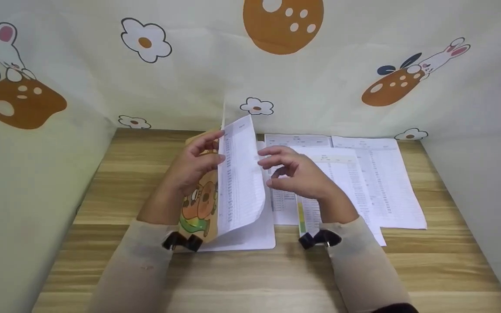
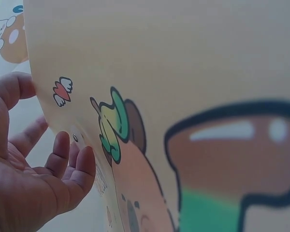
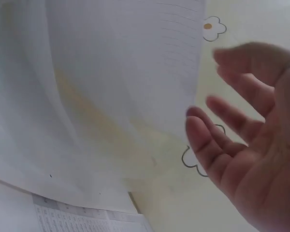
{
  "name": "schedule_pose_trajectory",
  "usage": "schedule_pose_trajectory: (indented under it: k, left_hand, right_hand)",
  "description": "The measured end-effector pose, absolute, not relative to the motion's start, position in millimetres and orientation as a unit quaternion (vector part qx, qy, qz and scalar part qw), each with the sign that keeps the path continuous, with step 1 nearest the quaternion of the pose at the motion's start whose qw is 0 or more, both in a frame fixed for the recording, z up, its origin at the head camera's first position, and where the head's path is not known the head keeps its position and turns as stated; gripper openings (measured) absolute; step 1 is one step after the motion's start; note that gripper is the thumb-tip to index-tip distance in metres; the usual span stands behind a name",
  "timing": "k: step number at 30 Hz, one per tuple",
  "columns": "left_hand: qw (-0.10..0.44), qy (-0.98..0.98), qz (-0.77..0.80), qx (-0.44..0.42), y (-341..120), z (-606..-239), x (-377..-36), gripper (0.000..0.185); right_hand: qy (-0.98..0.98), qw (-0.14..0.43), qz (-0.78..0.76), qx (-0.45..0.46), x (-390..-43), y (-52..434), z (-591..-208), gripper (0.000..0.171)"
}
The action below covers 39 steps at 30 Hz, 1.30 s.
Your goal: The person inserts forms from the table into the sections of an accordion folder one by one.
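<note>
My left hand (image 1: pixel 196 163) grips the left edge of a raised, cartoon-covered booklet (image 1: pixel 200 204). Its tan cover (image 2: pixel 150 58), drawn with fruit figures, fills most of the left wrist view, where the fingers (image 2: pixel 60 150) curl at its edge. A printed sheet (image 1: pixel 242 174) with rows of text stands tilted against the cover, its lower right corner bent. Right of that sheet, my right hand (image 1: pixel 296 171) hovers with fingers loosely bent and nothing between them. The right wrist view shows its fingertips (image 3: pixel 198 128) close to the edge of a pale sheet (image 3: pixel 121 63).
A white, round-cornered page (image 1: pixel 250 239) of the booklet lies flat on the wood-grain table (image 1: pixel 255 282). Several printed sheets (image 1: pixel 389 187) overlap to the right, partly under the right forearm. Fabric walls (image 1: pixel 189 78) with fruit and flower prints enclose the table's back and sides.
</note>
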<state>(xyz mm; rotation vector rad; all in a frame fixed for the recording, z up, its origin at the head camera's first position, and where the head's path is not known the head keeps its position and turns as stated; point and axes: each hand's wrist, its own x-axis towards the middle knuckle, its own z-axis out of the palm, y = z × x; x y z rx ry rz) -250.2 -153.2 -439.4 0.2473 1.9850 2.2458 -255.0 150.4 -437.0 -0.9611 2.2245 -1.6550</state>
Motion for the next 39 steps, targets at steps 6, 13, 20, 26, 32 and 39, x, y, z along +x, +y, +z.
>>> schedule_pose_trajectory:
  k: [6, 13, 20, 26, 32, 39]
  left_hand:
    - [0.060, 0.657, 0.747, 0.085, -153, -439, -250, 0.060]
    - [0.063, 0.656, 0.748, 0.085, -150, -437, -251, 0.059]
    - [0.062, 0.648, 0.754, 0.083, -150, -437, -250, 0.062]
    - [0.062, 0.642, 0.759, 0.091, -150, -438, -250, 0.062]
    - [0.062, 0.643, 0.758, 0.090, -150, -438, -249, 0.061]
    - [0.063, 0.642, 0.760, 0.079, -148, -440, -249, 0.061]
  right_hand:
    - [0.782, 0.117, -0.480, -0.379, -254, 148, -438, 0.027]
    - [0.790, 0.097, -0.462, -0.391, -253, 148, -440, 0.021]
    - [0.784, 0.078, -0.488, -0.375, -254, 151, -439, 0.019]
    - [0.795, 0.094, -0.555, -0.225, -254, 143, -437, 0.032]
    - [0.761, 0.166, -0.609, -0.147, -252, 137, -436, 0.044]
    - [0.732, 0.204, -0.636, -0.136, -247, 131, -433, 0.045]
